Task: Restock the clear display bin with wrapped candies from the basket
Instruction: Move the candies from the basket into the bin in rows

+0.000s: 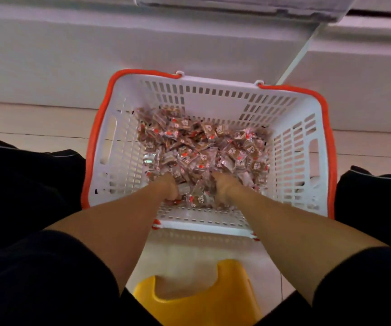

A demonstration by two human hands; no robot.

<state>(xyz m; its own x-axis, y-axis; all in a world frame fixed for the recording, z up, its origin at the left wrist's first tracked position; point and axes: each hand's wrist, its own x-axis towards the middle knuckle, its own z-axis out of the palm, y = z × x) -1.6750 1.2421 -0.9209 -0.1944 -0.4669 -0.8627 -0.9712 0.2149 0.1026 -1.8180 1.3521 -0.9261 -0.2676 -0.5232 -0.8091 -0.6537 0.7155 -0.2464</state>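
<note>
At the bottom edge a yellow stool (196,300) is seen between two black sleeves (37,278), its seat cut off by the frame. Both bare forearms are stretched forward over the near rim of a white slatted basket (128,161) with an orange rim and handles. The left hand (169,188) is sunk among the wrapped candies (203,147) at the near side of the pile; its fingers are curled and some wrappers appear to be gripped, though the fingertips are buried. The right hand (225,187) is pushed into the same pile just beside it, and its fingers are hidden by wrappers, so whether anything is grasped cannot be told. The candies are heaped across the basket floor, brown with red marks in clear wrappers; the print on them is too small to read. Beyond the basket a pale floor (37,123) and a white base panel (72,55) are seen. At the top edge a clear plastic container (248,5) is cut off and blurred; its contents cannot be made out.
</note>
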